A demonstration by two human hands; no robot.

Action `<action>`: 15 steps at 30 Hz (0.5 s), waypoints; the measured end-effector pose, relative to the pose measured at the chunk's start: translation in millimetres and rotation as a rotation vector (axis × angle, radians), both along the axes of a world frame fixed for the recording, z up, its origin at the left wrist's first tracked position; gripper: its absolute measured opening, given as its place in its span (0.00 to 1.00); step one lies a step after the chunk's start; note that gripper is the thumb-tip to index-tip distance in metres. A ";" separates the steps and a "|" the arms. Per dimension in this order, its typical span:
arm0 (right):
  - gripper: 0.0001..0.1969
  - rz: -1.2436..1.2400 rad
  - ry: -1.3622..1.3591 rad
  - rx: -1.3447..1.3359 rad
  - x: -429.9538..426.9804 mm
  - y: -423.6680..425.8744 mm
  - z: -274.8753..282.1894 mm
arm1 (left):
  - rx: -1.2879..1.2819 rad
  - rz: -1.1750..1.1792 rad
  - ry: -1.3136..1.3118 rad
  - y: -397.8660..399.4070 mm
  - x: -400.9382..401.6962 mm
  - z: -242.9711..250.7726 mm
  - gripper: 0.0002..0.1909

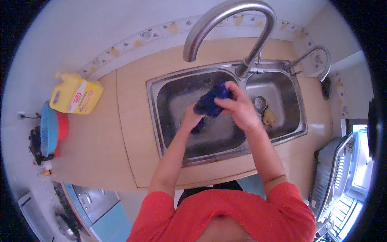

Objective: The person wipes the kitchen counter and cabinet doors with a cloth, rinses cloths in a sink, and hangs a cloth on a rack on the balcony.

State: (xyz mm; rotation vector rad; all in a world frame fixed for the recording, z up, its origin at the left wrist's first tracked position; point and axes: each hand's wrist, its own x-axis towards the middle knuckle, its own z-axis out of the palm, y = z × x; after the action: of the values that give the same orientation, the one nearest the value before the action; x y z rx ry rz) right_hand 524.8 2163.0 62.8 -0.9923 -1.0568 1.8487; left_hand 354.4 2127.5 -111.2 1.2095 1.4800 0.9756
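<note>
A dark blue cloth (213, 101) is bunched between my two hands above the larger left basin (178, 103) of a stainless steel double sink. My left hand (192, 118) grips its lower left part, and a dark end hangs below that hand. On the upper right side, the fingers of my right hand (239, 106) are spread against the cloth; they are slightly blurred. The curved metal faucet (229, 12) arches over the basin, its spout end above and left of the cloth. No water stream shows from it.
The smaller right basin holds a strainer basket (260, 103) and a yellowish cloth or sponge (270, 117). A thinner tap (326, 60) stands at its far corner. Leftward are a yellow detergent jug (77, 93), a blue colander (49, 130) and a red basin (63, 125). A dish rack (335, 175) stands right.
</note>
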 end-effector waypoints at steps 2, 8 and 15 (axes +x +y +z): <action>0.11 -0.100 0.009 -0.030 15.6 6.7 -3.7 | -0.047 0.087 0.004 1.2 0.4 32.8 0.17; 0.14 -0.080 -0.187 -0.151 28.5 18.7 -97.6 | -0.036 0.050 0.082 -21.4 -13.6 134.6 0.26; 0.19 0.485 -1.322 0.636 -17.6 7.1 -240.6 | 0.200 -0.181 0.695 -46.1 -8.8 182.0 0.21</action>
State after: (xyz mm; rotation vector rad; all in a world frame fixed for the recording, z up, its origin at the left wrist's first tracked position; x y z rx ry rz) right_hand 507.2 2170.0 -177.8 -1.6244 -2.6121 0.8033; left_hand 345.6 2081.4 70.8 1.9223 1.7749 0.6088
